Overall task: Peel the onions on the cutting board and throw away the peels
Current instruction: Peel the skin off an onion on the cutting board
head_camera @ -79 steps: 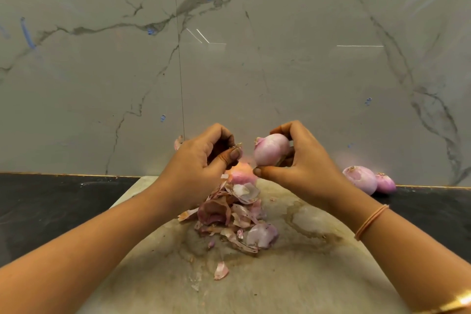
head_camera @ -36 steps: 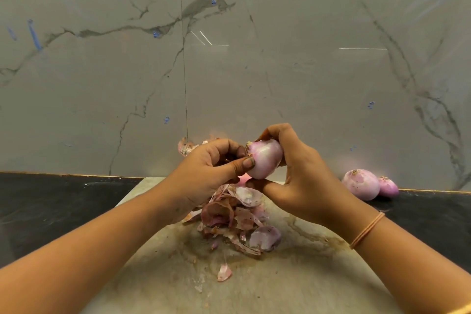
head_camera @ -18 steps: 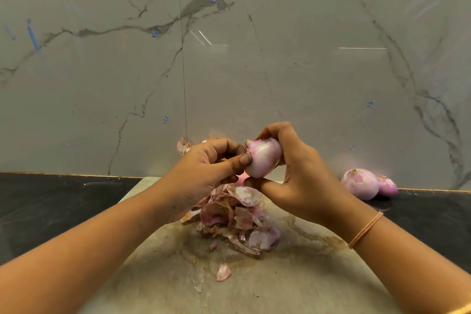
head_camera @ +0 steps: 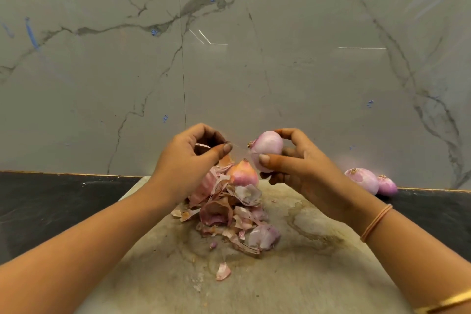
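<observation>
hands (head_camera: 188, 160) (head_camera: 303, 173) newly apart, onion (head_camera: 267, 146) pale pink

Your left hand (head_camera: 188, 158) covered the far side of the peel pile (head_camera: 224, 214), and its curled fingers (head_camera: 201, 132) hid most of the skin strip (head_camera: 204, 146) you pinched. The cutting board (head_camera: 305, 283) and your bangle (head_camera: 448, 302) ran off the frame.

You face a grey veined marble wall (head_camera: 280, 71), small blue marks (head_camera: 31, 33) on it, black counter (head_camera: 51, 201) below.
</observation>
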Demonstrator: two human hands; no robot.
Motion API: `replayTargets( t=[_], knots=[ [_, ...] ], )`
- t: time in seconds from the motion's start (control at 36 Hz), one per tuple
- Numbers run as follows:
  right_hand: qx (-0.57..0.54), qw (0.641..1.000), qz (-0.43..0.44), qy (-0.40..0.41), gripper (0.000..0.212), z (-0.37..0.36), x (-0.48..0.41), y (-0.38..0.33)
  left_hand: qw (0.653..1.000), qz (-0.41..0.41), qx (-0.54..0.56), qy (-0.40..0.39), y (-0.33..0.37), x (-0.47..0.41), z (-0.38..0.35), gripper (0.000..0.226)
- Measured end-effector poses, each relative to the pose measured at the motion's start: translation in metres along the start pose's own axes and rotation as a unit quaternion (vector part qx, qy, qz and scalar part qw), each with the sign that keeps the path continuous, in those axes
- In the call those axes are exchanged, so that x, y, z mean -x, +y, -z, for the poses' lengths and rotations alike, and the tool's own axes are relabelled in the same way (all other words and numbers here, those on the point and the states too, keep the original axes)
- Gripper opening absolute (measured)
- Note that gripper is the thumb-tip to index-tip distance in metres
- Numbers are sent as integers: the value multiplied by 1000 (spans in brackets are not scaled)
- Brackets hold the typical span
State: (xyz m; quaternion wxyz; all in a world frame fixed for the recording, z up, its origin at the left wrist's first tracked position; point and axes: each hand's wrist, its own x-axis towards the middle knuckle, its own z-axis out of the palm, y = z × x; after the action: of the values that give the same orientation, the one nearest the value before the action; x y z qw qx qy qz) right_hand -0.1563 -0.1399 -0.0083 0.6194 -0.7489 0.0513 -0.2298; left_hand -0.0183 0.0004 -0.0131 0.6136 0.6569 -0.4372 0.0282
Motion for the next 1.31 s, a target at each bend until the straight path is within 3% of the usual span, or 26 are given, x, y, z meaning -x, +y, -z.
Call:
replayTargets(
  t=[0.08,0.25,0.33,0.5,0.64,0.83,1.0,1.19,1.31],
  knots=[
    [-74,997,-32,-13,57,0,0,-1,1000,-5,-16,18,-2,-2,2,11],
    [-115,991,-47,-42,52,-3,2,-3,997,-47,-53,13,5,2,-2,20],
    [-103,992,-46,-48,46,-3,4,-5,993,-96,-67,-22,11,6,-3,38],
    [-90,990,-58,-89,45,-6,4,-4,983,-156,-37,-85,8,8,-5,40],
    [-90,986,-65,-127,45,-5,4,-2,986,-138,31,-89,8,7,-7,15],
    [-52,988,-58,-134,48,-4,4,-2,995,-88,-10,-51,8,7,-6,3],
    [-75,991,-74,-88,53,-3,3,-5,999,-39,0,6,-1,0,2,14],
    [-53,991,-74,-96,48,-2,4,-6,989,-83,71,-96,15,9,-3,22],
    [-46,992,-73,-94,44,-3,5,-6,987,-97,95,-80,15,8,-5,17]
  ],
)
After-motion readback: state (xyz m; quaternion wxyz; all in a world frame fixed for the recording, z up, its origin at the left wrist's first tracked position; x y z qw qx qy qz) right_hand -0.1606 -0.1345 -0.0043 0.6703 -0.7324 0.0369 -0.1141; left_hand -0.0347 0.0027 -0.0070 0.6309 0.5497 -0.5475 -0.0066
